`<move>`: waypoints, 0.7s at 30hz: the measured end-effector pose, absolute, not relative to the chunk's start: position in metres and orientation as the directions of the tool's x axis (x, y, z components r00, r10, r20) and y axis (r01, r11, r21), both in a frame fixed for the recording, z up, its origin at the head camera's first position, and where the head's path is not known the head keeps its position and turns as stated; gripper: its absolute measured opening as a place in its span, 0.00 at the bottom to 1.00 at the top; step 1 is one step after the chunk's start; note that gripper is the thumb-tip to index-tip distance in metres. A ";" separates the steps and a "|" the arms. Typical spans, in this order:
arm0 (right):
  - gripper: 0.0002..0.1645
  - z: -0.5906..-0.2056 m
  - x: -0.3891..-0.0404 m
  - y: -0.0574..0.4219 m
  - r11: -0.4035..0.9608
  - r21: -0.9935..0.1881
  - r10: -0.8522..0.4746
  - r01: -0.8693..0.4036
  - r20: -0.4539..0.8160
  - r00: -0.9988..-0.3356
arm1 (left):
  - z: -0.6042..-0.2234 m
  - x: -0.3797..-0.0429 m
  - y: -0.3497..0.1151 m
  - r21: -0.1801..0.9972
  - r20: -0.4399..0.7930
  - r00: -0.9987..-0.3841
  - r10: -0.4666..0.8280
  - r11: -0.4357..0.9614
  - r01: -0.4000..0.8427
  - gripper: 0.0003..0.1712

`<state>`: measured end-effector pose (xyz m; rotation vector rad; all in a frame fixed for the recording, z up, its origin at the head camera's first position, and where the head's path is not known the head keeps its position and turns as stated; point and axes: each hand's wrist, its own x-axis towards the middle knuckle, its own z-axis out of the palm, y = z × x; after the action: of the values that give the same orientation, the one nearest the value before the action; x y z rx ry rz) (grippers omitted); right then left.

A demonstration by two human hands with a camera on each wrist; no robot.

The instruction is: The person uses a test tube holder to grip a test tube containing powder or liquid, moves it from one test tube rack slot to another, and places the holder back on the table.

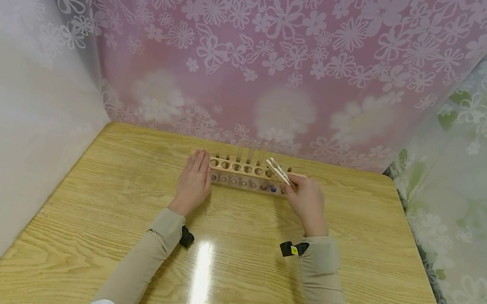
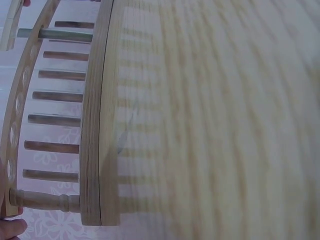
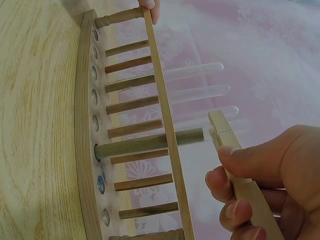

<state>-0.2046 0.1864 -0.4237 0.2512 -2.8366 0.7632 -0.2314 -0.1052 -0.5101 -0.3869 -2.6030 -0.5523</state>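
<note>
A wooden test tube rack (image 1: 241, 173) stands near the table's back edge. My left hand (image 1: 194, 181) holds its left end, with fingers above and below the upper board (image 3: 167, 122) in the wrist views. A wooden test tube holder (image 3: 255, 205) is gripped in my right hand (image 1: 308, 203), thumb along its side. In the right wrist view the holder's tip is close to the top of a test tube with greenish-brown contents (image 3: 150, 143), which stands in the rack. Whether the tip touches that tube, I cannot tell.
Several clear test tubes (image 3: 200, 93) sit upside down on pegs along the rack's back. Something blue (image 1: 273, 189) shows in a lower hole toward the right. Pink flowered cloth (image 1: 232, 95) hangs behind the wooden table (image 1: 123, 238), with pale cloth at both sides.
</note>
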 end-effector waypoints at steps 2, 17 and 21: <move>0.19 -0.424 -0.204 0.187 0.854 -0.473 -0.115 -0.218 0.237 -0.965 | -0.511 -0.232 -0.106 0.310 0.481 -0.859 0.176 0.882 0.355 0.27; 0.20 -0.424 -0.203 0.187 0.864 -0.466 -0.093 -0.192 0.227 -0.969 | -0.515 -0.234 -0.106 0.310 0.505 -0.847 0.168 0.880 0.360 0.27; 0.19 -0.425 -0.202 0.187 0.859 -0.466 -0.096 -0.214 0.264 -0.960 | -0.514 -0.233 -0.106 0.317 0.499 -0.850 0.168 0.877 0.360 0.27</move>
<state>-0.2021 0.1868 -0.4246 0.2374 -2.8017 0.7417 -0.2334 -0.1063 -0.5139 -0.3854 -2.5786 -0.5597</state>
